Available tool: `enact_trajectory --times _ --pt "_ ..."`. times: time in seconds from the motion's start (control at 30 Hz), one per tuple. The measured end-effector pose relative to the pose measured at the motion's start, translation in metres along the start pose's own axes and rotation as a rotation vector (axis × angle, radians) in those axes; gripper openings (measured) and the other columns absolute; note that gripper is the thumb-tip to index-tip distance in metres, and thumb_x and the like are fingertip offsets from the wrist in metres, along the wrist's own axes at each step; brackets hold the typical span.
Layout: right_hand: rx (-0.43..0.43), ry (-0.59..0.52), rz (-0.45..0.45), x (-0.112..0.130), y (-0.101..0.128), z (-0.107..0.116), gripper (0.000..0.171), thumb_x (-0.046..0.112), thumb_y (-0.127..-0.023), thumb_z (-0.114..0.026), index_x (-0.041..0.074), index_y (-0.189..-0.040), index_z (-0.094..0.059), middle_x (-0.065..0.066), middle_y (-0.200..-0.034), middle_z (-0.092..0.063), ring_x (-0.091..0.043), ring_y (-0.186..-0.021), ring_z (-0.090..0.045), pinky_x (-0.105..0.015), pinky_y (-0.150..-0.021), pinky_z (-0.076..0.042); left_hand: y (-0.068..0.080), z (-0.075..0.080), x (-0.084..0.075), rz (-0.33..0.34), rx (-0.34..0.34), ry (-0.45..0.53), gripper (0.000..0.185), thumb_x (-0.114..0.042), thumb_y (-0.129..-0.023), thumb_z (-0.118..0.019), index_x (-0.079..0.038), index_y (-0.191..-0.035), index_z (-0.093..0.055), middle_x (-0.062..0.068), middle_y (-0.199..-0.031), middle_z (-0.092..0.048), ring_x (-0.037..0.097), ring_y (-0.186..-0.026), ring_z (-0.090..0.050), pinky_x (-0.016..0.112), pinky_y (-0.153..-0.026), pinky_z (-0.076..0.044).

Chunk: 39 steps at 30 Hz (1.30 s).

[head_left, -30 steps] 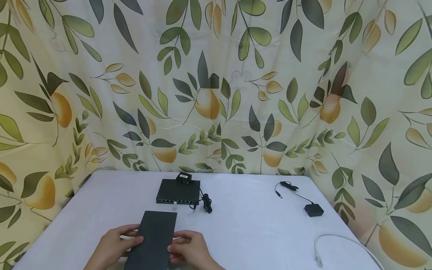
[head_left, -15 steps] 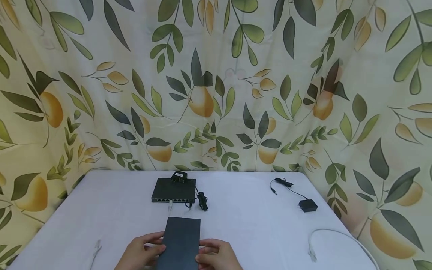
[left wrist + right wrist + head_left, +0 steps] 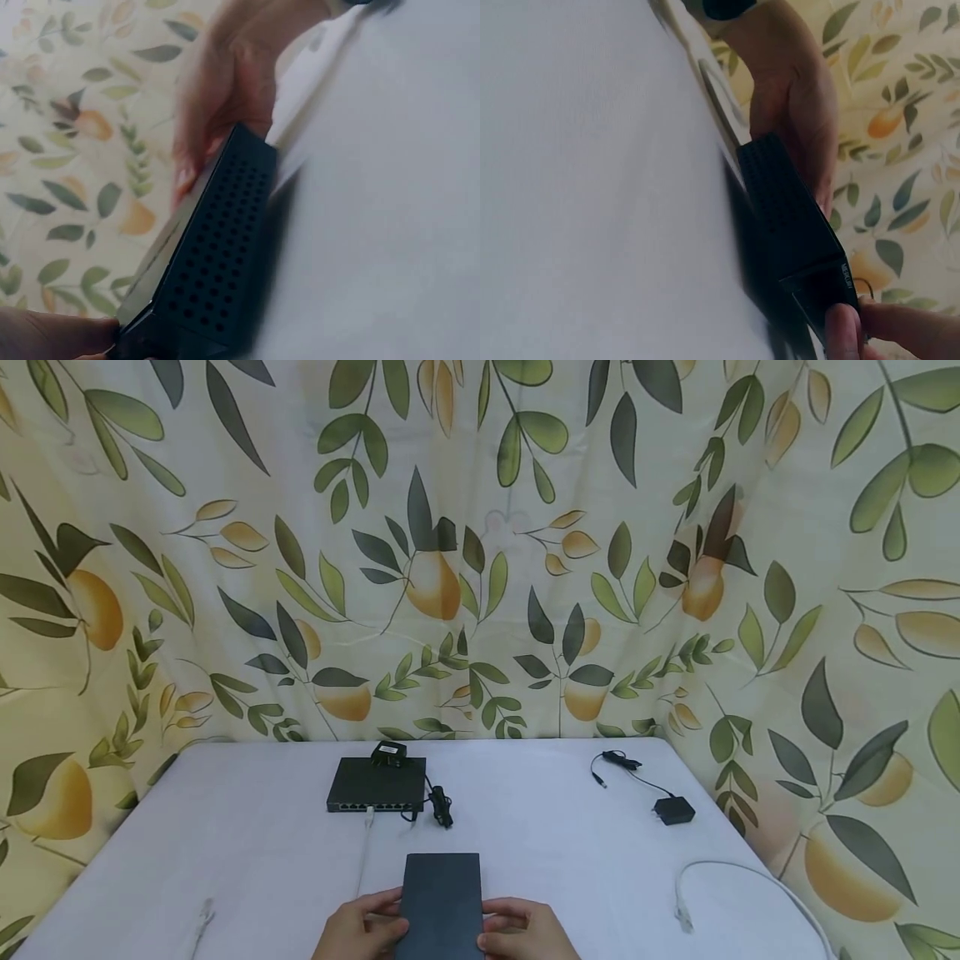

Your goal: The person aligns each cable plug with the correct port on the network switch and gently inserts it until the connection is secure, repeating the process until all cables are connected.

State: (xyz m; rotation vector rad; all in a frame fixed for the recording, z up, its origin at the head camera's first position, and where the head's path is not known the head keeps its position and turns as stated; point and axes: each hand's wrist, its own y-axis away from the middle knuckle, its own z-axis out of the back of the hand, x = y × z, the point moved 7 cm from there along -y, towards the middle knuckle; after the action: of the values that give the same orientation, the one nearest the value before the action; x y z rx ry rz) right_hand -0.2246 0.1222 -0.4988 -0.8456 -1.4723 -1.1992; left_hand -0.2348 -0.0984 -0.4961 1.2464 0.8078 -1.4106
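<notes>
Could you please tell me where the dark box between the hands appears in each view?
Head: dark box at bottom centre, between left hand and right hand.
Left wrist: dark box mostly left of centre, slanting down-left.
Right wrist: dark box right of centre, slanting down-right.
Shared landmark: leaf-patterned curtain.

A wide bare stretch of bench (image 3: pixel 555 835) gave passage from the right hand (image 3: pixel 531 929) toward the back, between the rear box (image 3: pixel 367 783) with the coiled cord (image 3: pixel 440 807) beside it and the power adapter (image 3: pixel 674 810) and curved cable (image 3: pixel 799 903) on the right. A curtain (image 3: pixel 450 568) closed off the way beyond the rear edge. Ahead of the left hand (image 3: pixel 362 925), a white cable (image 3: pixel 364 852) ran back to the rear box, barring a low sweep leftward; past it lay open bench as far as a cable plug (image 3: pixel 206 910). The held box (image 3: pixel 441 910) filled the space between the hands.
</notes>
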Motion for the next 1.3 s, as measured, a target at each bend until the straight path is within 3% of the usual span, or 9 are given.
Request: enact_trajectory --times 0.33,0.63,0.97,1.3 --pt "0.024 0.015 0.015 -0.007 0.004 0.027 0.043 0.01 -0.076 -0.07 -0.009 -0.112 -0.056 -0.01 -0.09 -0.064 -0.023 -0.079 -0.063 -0.037 -0.068 -0.053 -0.009 -0.032 -0.006 -0.051 0.019 0.083 0.057 -0.016 -0.076 -0.072 0.012 -0.12 -0.049 0.013 -0.095 -0.057 0.027 -0.081 -0.064 0.034 -0.06 -0.053" --pt "0.002 0.033 -0.014 -0.016 0.004 0.049 0.049 0.015 -0.074 -0.072 -0.009 -0.114 -0.055 -0.007 -0.088 -0.064 -0.02 -0.08 -0.062 -0.035 -0.069 -0.052 -0.019 -0.05 -0.009 -0.047 0.007 0.08 0.054 -0.014 -0.074 -0.073 0.009 -0.119 -0.052 0.01 -0.091 -0.054 0.025 -0.078 -0.064 0.032 -0.057 -0.053" --pt "-0.036 0.106 -0.023 -0.012 0.008 0.056 0.052 0.015 -0.074 -0.072 -0.013 -0.113 -0.053 -0.004 -0.082 -0.062 -0.016 -0.077 -0.06 -0.034 -0.068 -0.052 -0.021 -0.057 -0.014 -0.061 -0.01 0.045 0.051 -0.009 -0.073 -0.073 0.008 -0.117 -0.054 0.008 -0.086 -0.054 0.023 -0.076 -0.064 0.03 -0.056 -0.053" --pt "-0.067 0.149 -0.006 -0.009 0.001 0.061 0.051 0.014 -0.074 -0.072 -0.013 -0.114 -0.052 -0.004 -0.081 -0.062 -0.017 -0.073 -0.061 -0.035 -0.064 -0.053 -0.03 -0.056 -0.015 -0.017 -0.06 0.017 0.049 -0.009 -0.072 -0.073 0.005 -0.116 -0.056 0.005 -0.089 -0.061 0.019 -0.074 -0.063 0.031 -0.059 -0.053"
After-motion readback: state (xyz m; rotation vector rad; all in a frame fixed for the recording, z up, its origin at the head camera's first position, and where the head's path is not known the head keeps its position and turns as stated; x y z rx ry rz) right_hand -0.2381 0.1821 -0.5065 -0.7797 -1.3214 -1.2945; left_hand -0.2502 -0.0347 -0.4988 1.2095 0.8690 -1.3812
